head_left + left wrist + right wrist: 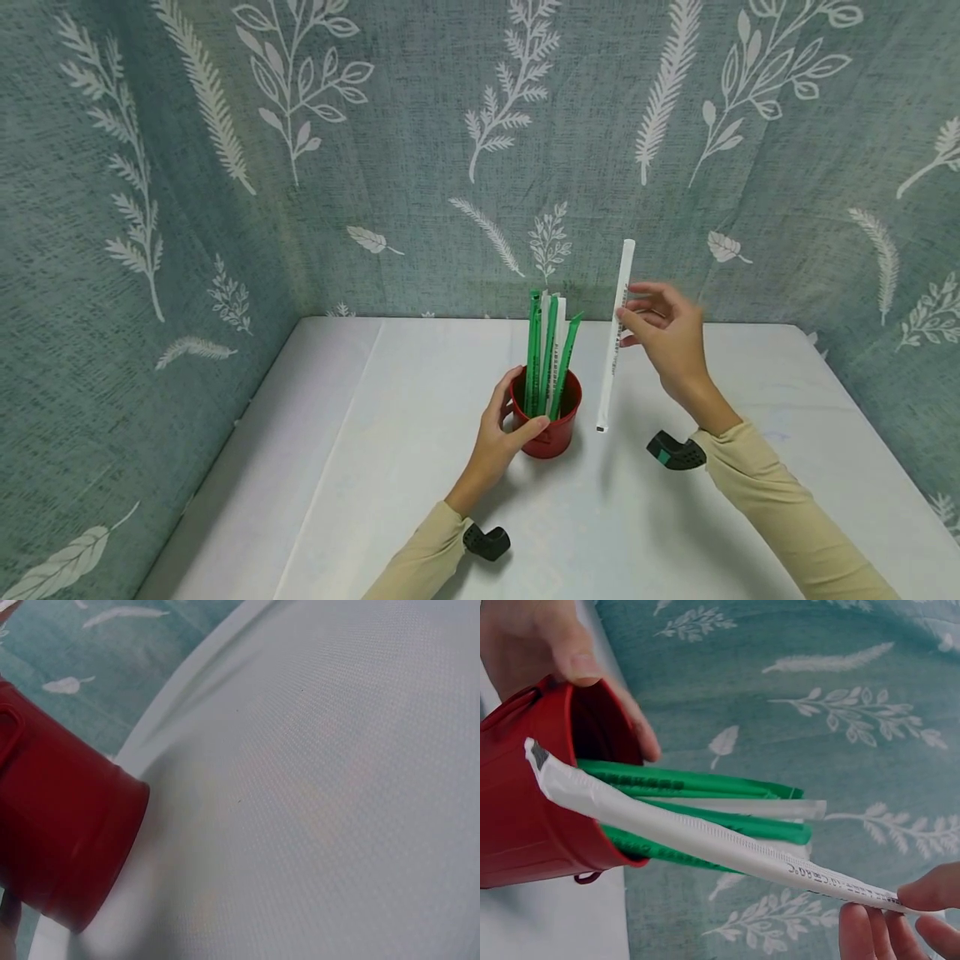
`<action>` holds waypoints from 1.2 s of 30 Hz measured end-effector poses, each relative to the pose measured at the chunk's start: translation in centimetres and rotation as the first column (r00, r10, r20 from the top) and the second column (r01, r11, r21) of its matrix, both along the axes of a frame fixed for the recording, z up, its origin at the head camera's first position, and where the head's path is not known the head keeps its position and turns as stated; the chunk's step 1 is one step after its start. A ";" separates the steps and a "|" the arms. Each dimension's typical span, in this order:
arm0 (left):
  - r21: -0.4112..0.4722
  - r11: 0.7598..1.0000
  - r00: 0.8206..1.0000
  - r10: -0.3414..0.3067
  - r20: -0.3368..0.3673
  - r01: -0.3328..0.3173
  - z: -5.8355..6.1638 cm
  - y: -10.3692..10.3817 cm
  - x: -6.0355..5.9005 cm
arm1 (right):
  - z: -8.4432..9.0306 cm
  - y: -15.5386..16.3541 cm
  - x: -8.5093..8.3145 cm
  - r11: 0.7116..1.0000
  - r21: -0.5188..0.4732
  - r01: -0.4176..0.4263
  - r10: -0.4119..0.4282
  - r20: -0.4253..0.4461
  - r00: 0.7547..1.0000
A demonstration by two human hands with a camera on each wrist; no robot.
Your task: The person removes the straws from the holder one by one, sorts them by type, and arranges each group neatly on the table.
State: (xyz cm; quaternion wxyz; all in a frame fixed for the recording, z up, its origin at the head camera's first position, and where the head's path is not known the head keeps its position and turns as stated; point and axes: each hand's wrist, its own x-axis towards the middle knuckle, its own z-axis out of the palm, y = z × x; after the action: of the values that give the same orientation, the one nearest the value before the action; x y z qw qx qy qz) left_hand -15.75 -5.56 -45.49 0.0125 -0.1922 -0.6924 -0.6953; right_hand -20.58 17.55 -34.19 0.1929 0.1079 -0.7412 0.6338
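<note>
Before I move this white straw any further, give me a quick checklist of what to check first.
1. Left hand steadies the red bucket: ok.
2. Right hand has a grip on the white wrapped straw: ok, pinched near the upper part.
3. Straw's lower end is free of the bucket: ok, outside and right of it.
4. Bucket upright on the white table: ok.
5. Green straws stand inside: ok.
6. Room left inside the bucket: cannot tell.

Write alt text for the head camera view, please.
A right hand pinches a white wrapped straw upright beside a red cup of green and white straws, which the left hand grips.
</note>
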 end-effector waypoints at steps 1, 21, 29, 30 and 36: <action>0.000 1.000 1.000 0.000 -0.003 0.000 0.0 0.0 0.0 | -0.2 0.0 0.0 1.000 0.007 0.002 -0.002 0.012 1.000; -0.011 1.000 0.999 0.013 -0.032 -0.014 -0.1 0.1 0.0 | -3.3 0.6 -1.3 0.996 0.067 -0.051 0.037 0.184 0.982; -0.005 1.000 0.999 0.024 -0.038 -0.024 -0.1 0.0 -0.2 | -4.8 0.5 -1.8 0.994 0.088 -0.060 0.037 0.241 0.970; -0.001 1.000 0.999 0.027 -0.039 -0.027 -0.1 0.0 -0.2 | -5.0 0.5 -1.9 0.994 0.091 -0.062 0.038 0.249 0.968; -0.003 1.000 0.999 0.013 -0.041 -0.014 -0.2 0.1 -0.1 | -6.3 0.6 -1.9 0.993 0.101 -0.067 0.032 0.315 0.949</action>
State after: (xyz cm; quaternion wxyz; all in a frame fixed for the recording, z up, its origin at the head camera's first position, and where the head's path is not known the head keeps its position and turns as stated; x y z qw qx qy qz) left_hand -15.81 -5.49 -45.71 0.0310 -0.2016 -0.6944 -0.6900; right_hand -22.44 18.11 -40.52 0.0508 0.0355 -0.7935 0.6054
